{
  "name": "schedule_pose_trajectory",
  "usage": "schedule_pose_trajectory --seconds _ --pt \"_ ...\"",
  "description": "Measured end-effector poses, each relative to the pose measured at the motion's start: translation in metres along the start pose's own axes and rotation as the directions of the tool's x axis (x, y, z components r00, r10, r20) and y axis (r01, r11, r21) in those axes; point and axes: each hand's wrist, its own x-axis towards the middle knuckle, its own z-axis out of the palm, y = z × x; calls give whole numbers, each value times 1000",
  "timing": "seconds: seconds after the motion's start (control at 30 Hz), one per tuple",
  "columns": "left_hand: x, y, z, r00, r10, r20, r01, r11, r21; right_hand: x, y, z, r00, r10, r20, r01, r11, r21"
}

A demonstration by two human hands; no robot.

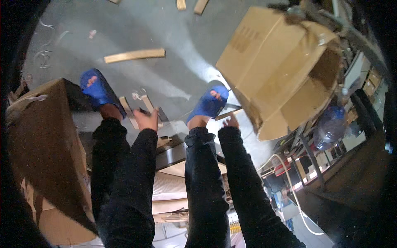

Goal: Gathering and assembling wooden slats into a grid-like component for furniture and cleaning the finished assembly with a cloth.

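My left hand (147, 120) reaches down between my feet, thumb and fingers apart. Two short wooden strips flank it: one strip (129, 112) beside the fingers, another strip (147, 104) beyond the thumb. A dark patch shows between thumb and fingers; I cannot make out what it is. My right hand (231, 121) is low beside my right foot, its fingers loosely bent and apart, partly hidden by the sleeve. Just beyond it lies a narrow wooden strip (227, 114), close to the fingertips; whether they touch is unclear.
A large open cardboard box (264, 62) lies tilted at the right. Another brown carton (45, 136) stands at the left. A longer wooden strip (134, 55) rests on the grey floor ahead. My blue slippers (213, 101) frame the work spot. A pale hose (291, 186) curves at lower right.
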Motion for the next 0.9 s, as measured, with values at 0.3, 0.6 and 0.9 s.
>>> schedule_pose_trajectory --seconds 0.3,0.6,0.9 --pt "-5 -94 87 986 48 -162 -49 999 -4 61 51 -165 829 -529 -178 -60 232 -971" --pt "71 -134 45 832 -538 135 533 843 71 -190 -234 -133 307 -938 159 697 108 -709" --pt "70 -123 57 767 -557 318 631 745 -217 -54 -283 -89 494 -762 419 432 -203 -879"
